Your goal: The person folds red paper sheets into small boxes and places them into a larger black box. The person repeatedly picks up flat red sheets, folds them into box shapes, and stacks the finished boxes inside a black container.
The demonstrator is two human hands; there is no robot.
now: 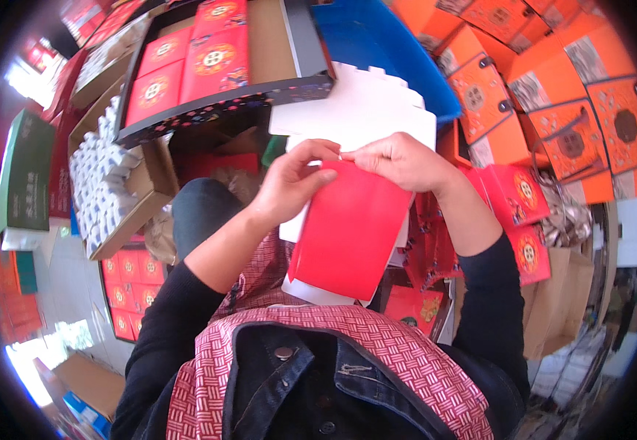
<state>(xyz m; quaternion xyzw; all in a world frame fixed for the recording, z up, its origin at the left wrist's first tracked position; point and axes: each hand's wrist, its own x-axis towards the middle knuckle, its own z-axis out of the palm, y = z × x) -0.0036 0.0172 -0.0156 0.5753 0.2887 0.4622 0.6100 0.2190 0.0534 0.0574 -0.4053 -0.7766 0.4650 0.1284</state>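
Observation:
A plain red cardboard box (pixel 355 227) with pale edges at its lower end lies in front of my body, its printed side, if any, out of sight. My left hand (pixel 295 181) grips its far left corner, thumb bent toward the fingers. At the far edge, the fingers of my right hand (pixel 404 161) pinch the cardboard, close beside the left fingertips. Beneath and beyond the box are white cardboard sheets (pixel 362 103), partly covered by it and by my hands.
Beyond my left hand stands a dark tray (pixel 223 110) holding several red printed boxes (pixel 216 59). A blue plastic bin (pixel 377 44) is at the far middle. Orange boxes (pixel 480 99) are stacked right. A carton of white pieces (pixel 102 180) stands left.

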